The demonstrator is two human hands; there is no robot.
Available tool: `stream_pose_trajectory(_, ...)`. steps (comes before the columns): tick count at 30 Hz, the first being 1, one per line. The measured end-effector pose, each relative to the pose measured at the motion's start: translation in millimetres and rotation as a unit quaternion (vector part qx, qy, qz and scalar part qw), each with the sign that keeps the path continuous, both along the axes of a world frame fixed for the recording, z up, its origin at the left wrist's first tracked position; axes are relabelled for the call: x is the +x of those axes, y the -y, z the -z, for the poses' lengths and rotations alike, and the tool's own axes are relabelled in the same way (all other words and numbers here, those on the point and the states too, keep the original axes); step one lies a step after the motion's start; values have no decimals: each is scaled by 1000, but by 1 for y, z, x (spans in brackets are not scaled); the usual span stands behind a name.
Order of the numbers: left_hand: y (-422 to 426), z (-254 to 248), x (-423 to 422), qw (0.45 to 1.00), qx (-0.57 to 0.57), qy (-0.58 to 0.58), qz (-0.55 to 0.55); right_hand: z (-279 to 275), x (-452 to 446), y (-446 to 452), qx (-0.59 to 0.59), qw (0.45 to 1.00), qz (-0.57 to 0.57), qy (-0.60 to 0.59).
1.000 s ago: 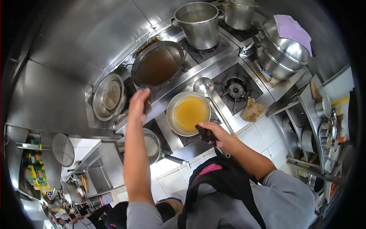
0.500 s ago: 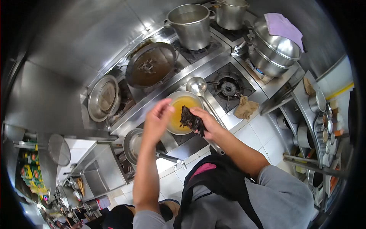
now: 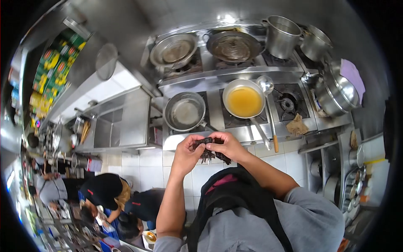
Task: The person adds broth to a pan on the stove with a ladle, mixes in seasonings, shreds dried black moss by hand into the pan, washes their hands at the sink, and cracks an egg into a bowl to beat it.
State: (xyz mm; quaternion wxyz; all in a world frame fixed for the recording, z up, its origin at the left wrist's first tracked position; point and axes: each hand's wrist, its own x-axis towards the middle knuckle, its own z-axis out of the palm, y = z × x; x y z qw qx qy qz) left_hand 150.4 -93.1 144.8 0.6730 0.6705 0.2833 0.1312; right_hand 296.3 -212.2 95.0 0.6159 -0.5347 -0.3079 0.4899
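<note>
My left hand [image 3: 188, 153] and my right hand [image 3: 226, 146] meet in front of my chest, both gripping a clump of dark, shredded material [image 3: 208, 154] whose strands hang below the fingers. Beyond them, a pan of yellow liquid [image 3: 244, 102] rests on the stove with its handle toward me. To its left is an empty-looking grey pan [image 3: 185, 111]. A ladle [image 3: 268, 105] lies at the right of the yellow pan. At the back burner sits a wide wok [image 3: 233, 47] with brown liquid.
Tall pots [image 3: 283, 38] and a lidded pot [image 3: 336, 93] with a purple cloth [image 3: 353, 78] stand at the right. A brown rag [image 3: 297, 125] lies by the front burner. The sink [image 3: 108, 128] is left; several people [image 3: 102, 190] are at lower left.
My left hand has come over from the left and now grips the dark clump beside my right hand. Both hands are nearer my body, away from the pan. The view has turned, showing more of the left side.
</note>
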Motion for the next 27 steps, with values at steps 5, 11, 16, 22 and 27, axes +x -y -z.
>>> stream_pose_trajectory(5, 8, 18, -40, 999, 45, 16, -23, 8, -24, -4, 36, 996, -77, 20)
stream_pose_trajectory(11, 9, 22, -59, 994, 33, 66, -76, 5, -46, -20, 84, 992, -76, 58)
stream_pose_trajectory(16, 16, 26, -72, 978, -33, 145, -149, -1, -66, -25, 104, 993, -52, -20)
stream_pose_trajectory(22, 9, 31, -72, 928, -205, 247, -190, -8, -72, -32, 99, 975, -32, -195)
stream_pose_trajectory(27, -2, 24, -60, 939, -150, 234, -202, -6, -61, -34, 82, 974, -34, -206)
